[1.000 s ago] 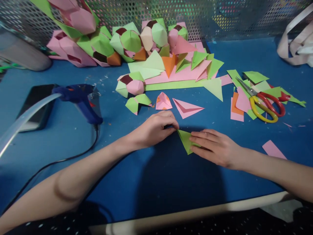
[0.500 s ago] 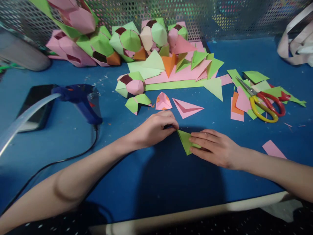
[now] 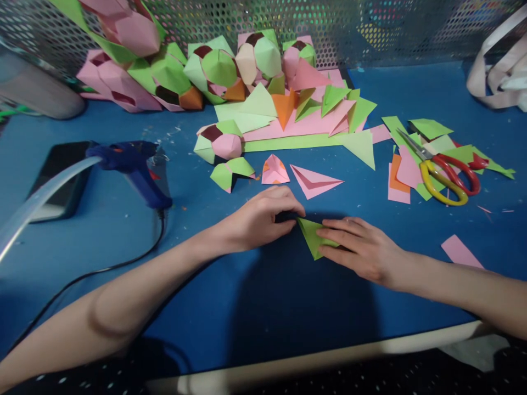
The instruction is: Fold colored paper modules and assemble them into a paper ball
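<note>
A folded piece of green paper (image 3: 309, 236) lies on the blue table in front of me, with its point toward the lower edge. The thumb and forefinger of my left hand (image 3: 263, 216) close on its upper left corner. Over its right part lie the stretched fingers of my right hand (image 3: 366, 249), pressing it to the table; the thumb is hidden. Just beyond my hands are a folded pink paper triangle (image 3: 315, 181), a small pink paper cup shape with orange patches (image 3: 275, 170) and a green folded paper piece (image 3: 233, 173).
Scissors (image 3: 447, 175) lie on paper scraps at right. A blue glue gun (image 3: 135, 164) rests over a dark phone (image 3: 61, 175) at left, its cord (image 3: 111, 269) running toward me. Paper balls (image 3: 220, 68) and folded pieces (image 3: 313, 118) line the back, before a perforated metal panel (image 3: 370, 33).
My left forefinger has moved slightly right over the green paper's corner, and the thumb has shifted slightly left. My right hand stays on the paper with a small shift left.
</note>
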Tool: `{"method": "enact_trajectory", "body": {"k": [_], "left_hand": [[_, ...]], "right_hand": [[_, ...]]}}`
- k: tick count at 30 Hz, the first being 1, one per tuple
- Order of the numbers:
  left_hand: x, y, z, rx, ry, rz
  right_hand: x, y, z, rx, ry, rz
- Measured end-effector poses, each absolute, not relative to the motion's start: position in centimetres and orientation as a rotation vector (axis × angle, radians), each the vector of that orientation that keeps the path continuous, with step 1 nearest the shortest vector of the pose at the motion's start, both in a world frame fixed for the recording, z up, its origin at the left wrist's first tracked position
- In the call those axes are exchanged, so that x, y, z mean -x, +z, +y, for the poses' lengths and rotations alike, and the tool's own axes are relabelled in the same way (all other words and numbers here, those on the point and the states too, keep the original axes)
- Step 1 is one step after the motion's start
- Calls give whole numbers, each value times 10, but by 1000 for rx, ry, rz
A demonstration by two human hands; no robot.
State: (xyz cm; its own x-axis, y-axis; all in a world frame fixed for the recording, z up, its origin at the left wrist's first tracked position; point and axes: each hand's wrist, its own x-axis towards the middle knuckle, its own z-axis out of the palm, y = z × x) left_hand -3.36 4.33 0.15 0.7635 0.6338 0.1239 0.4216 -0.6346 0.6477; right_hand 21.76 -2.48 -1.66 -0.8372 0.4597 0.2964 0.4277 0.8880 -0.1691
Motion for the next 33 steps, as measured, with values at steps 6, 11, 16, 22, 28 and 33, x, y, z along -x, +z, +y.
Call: {"method": "enact_trajectory", "body": {"k": [6, 11, 16, 22, 28, 33], "left_hand": [[28, 6, 30, -2509, 339, 839], [24, 0, 25, -2591, 355, 844], [23, -3, 23, -2591, 362, 841], [22, -1, 23, -2579, 336, 834], [22, -2, 24, -2571, 323, 828], [22, -3, 24, -2562, 318, 825]], "right_hand": [[-217, -18, -27, 673, 127, -2705], [-217, -20, -27, 673, 127, -2710], [-216, -20, -27, 669, 110, -2703], [-216, -19, -27, 642, 92, -2690], [-216, -20, -28, 640, 85, -2704], [-215, -19, -27, 650, 63, -2721]]}}
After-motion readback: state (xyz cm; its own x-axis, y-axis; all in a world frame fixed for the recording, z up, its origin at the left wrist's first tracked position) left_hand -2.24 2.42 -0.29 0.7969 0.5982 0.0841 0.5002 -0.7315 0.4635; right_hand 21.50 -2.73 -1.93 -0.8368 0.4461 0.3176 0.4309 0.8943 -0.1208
